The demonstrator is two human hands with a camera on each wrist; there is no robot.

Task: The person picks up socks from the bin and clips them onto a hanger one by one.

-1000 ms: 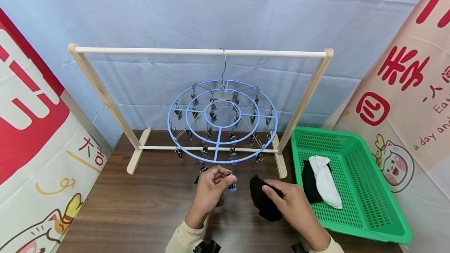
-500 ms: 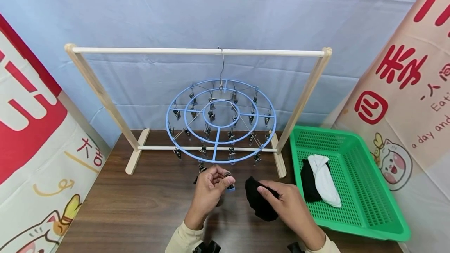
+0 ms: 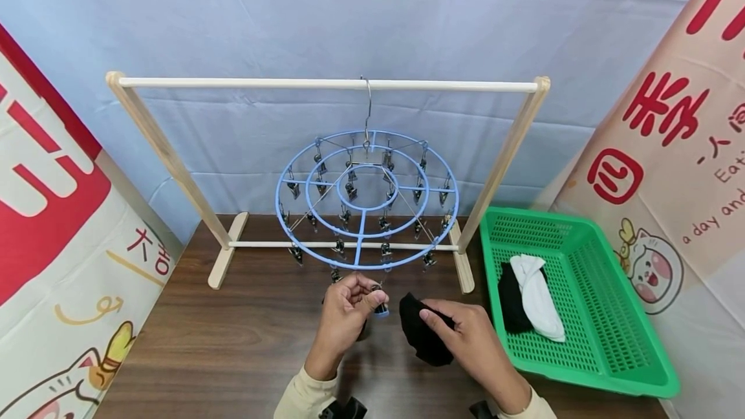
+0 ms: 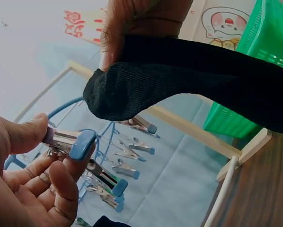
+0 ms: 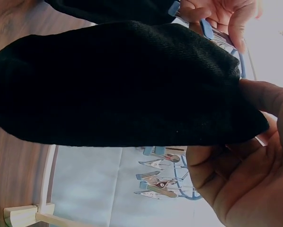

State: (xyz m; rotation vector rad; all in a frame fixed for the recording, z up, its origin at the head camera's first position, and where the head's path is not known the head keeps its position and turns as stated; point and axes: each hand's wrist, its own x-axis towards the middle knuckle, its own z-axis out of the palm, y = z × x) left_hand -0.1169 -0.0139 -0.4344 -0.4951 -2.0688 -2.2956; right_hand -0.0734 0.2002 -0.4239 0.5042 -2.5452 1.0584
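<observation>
My left hand point(image 3: 345, 315) pinches a metal clip with blue tips point(image 4: 82, 144) between thumb and fingers, at the near edge of a round blue clip hanger point(image 3: 359, 238). To its right, my right hand point(image 3: 474, 338) pinches a black sock point(image 3: 423, 335) by one end. The sock droops toward the table, a small gap away from the clip in the head view. In the right wrist view a second black sock point(image 5: 113, 10) hangs beside the left hand, by a blue-tipped clip point(image 5: 174, 8); the head view mostly hides it.
The hanger hooks over the white bar point(image 3: 250, 84) of a wooden stand point(image 3: 169, 154), with several clips dangling from its rings. At the right, a green basket point(image 3: 617, 367) holds a white sock point(image 3: 538, 299) and a black cloth point(image 3: 512, 302). The wooden table point(image 3: 192, 354) lies beneath.
My right hand has carried the black sock leftward, closer to the clip. The left hand keeps its grip on the clip in nearly the same place.
</observation>
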